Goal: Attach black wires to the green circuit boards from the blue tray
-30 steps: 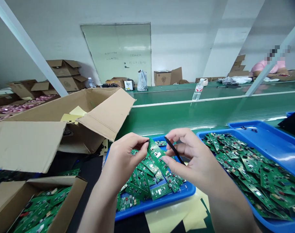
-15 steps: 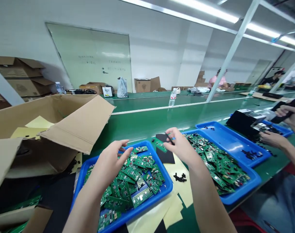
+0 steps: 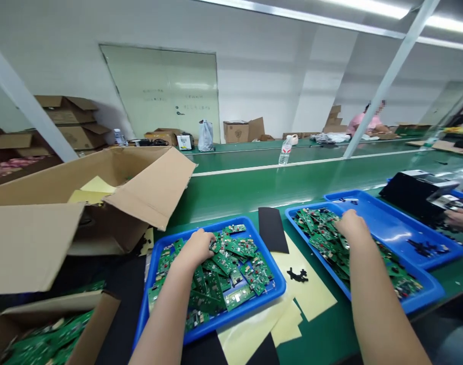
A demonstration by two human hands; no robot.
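Note:
My left hand [image 3: 198, 247] is down in the near blue tray [image 3: 280, 286], its fingers curled and pressed onto a green circuit board [image 3: 216, 244] among many others. Over the right-hand blue tray [image 3: 431, 294], my right hand [image 3: 352, 224] reaches onto a heap of green circuit boards [image 3: 326, 238]; its fingertips are hidden behind the hand. Between the trays lies a black pad [image 3: 272, 230], with nothing on top of it. A small pile of black pieces [image 3: 297, 275] rests on yellow paper [image 3: 311, 299] in front of that pad.
An open cardboard box [image 3: 151, 190] stands at the left, with a smaller box of boards [image 3: 56, 334] before it. Another blue tray [image 3: 391, 215] holds black parts. Near a black device [image 3: 410, 195] is a co-worker's hand [image 3: 461, 220]. A bottle [image 3: 285, 150] stands farther back.
My right hand has moved right from the black pad to the right tray. The board on the pad is gone from there. My left hand has lowered onto the boards. The view has shifted left.

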